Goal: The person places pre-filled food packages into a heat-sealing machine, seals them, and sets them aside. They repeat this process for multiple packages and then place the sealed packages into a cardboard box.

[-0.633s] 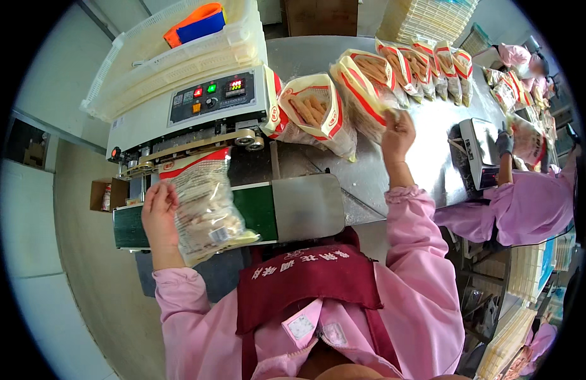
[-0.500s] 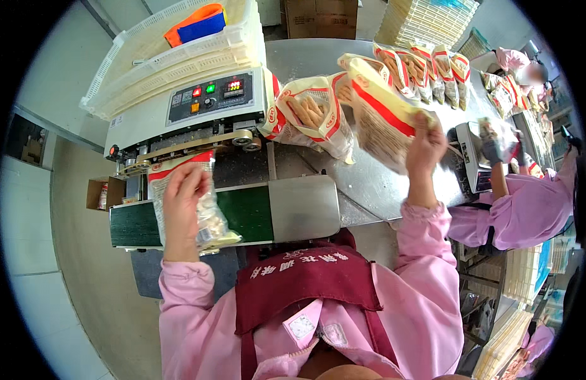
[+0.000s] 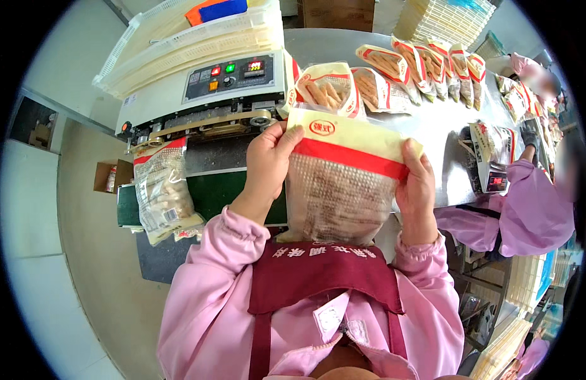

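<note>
A clear food bag (image 3: 343,199) with a cream top and a red band hangs upright in front of my apron, brownish pieces showing through its dotted film. My left hand (image 3: 271,166) pinches its upper left corner, and my right hand (image 3: 417,187) grips the upper right side. Left of them, another filled bag (image 3: 164,190) hangs by its top at the band sealer (image 3: 201,109), over the green conveyor belt (image 3: 226,190). Neither hand touches that one. Just beyond the held bag stands an open-topped bag (image 3: 331,88) of tan sticks.
More filled bags (image 3: 432,66) stand in a row on the steel table (image 3: 318,43). Stacked cream crates (image 3: 179,47) rise behind the sealer. At right, a co-worker in a pink sleeve (image 3: 536,202) handles a bag beside a scale (image 3: 492,177). A cardboard box (image 3: 109,177) sits at the left.
My right hand has brought the bag left and nearer, in front of my apron. My left hand let go of the bag at the sealer and took this one's other corner. The sealer's bag moved left.
</note>
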Available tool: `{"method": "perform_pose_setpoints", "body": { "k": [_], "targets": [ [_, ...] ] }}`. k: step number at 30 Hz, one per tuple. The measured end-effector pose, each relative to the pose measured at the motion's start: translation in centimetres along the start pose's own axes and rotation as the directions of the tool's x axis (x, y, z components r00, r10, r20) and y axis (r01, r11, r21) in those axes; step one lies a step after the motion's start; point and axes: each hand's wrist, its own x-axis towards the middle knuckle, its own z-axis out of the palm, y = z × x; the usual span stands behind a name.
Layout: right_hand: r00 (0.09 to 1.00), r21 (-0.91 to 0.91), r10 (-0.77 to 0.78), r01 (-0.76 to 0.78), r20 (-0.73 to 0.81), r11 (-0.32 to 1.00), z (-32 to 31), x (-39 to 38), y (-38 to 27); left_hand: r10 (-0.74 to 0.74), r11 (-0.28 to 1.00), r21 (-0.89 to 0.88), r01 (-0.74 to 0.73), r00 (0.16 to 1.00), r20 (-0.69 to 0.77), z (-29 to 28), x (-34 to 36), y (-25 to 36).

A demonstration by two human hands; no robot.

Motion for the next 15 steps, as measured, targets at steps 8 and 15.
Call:
{"method": "perform_pose_setpoints", "body": {
  "k": [8,15],
  "targets": [
    [0.972,-0.131,0.111,-0.085,0.207,0.988,-1.8,5.7,1.5,-0.08,0.995,-0.072,0.07,0.985,-0.151,-2.7,2.9,-3.3],
    [0.987,-0.136,0.007,0.015,0.16,0.991,-2.4,7.5,3.5,0.092,0.976,0.218,-0.028,0.954,-0.287,-1.8,2.5,-4.1]
  ]
}}
